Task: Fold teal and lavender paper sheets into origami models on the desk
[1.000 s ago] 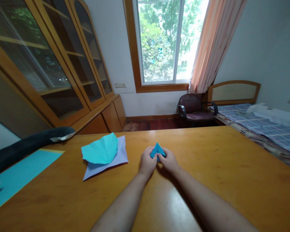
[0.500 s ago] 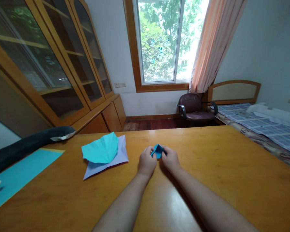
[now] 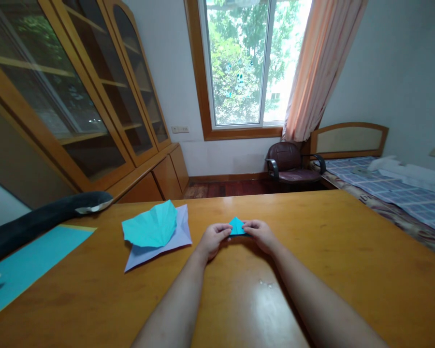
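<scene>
You pinched the folded blue paper (image 3: 236,225) at opposite corners, left hand (image 3: 212,239) and right hand (image 3: 261,234) both closed, apparently to steady it, the turquoise sheet (image 3: 152,225) lying to their left.

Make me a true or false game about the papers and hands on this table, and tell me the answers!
1. The left hand and right hand both hold the small blue folded paper. True.
2. The turquoise creased paper lies under the pale purple paper. False: it lies on top.
3. The small blue folded paper is round. False: its top is pointed.
4. A chair stands beyond the table. True.
</scene>
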A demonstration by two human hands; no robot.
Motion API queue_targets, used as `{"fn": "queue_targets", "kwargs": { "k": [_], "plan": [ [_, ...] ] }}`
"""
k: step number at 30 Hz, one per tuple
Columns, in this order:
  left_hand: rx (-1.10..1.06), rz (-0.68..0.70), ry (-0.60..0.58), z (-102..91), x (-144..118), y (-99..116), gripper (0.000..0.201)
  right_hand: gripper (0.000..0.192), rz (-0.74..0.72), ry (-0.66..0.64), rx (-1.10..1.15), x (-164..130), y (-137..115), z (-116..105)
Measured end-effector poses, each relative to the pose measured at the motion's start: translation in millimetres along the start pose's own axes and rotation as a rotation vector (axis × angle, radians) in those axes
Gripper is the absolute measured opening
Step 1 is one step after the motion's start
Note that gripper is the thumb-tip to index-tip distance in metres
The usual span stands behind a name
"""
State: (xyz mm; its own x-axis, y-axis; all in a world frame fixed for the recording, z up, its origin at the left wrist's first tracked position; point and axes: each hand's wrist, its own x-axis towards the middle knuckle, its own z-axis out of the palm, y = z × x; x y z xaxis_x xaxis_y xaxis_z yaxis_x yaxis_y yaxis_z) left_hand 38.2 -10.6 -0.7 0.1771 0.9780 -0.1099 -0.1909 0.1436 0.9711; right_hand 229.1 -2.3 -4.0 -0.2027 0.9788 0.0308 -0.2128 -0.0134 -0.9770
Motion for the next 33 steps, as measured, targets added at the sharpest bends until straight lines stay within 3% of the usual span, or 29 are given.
{"fn": "queue_targets", "kwargs": {
  "k": [4,9,15,20,26,33],
  "plan": [
    [0.1,0.125,0.053,1.2,3.6,-1.5,0.044,0.031,-0.043,0.076,-0.213,4.8,11.2,-1.5],
    [0.108,0.201,0.037,5.5,1.2,-0.2,0.055,0.035,-0.273,0.065,-0.431,2.2,15.4,3.8],
    [0.077,0.236,0.156,14.3,0.4,-1.0,0.051,0.02,-0.408,0.018,-0.691,-3.7,9.9,11.7],
    [0.082,0.237,0.271,13.1,5.9,-2.0,0.039,0.02,-0.401,0.092,-0.721,-1.5,9.6,12.3],
    [0.341,0.337,0.356,10.3,7.5,-4.5,0.031,0.028,-0.296,0.181,-0.69,-1.1,7.6,11.2],
    [0.573,0.494,0.33,13.8,0.2,-4.4,0.023,0.027,-0.294,0.277,-0.836,-3.3,5.9,8.5]
  ]
}}
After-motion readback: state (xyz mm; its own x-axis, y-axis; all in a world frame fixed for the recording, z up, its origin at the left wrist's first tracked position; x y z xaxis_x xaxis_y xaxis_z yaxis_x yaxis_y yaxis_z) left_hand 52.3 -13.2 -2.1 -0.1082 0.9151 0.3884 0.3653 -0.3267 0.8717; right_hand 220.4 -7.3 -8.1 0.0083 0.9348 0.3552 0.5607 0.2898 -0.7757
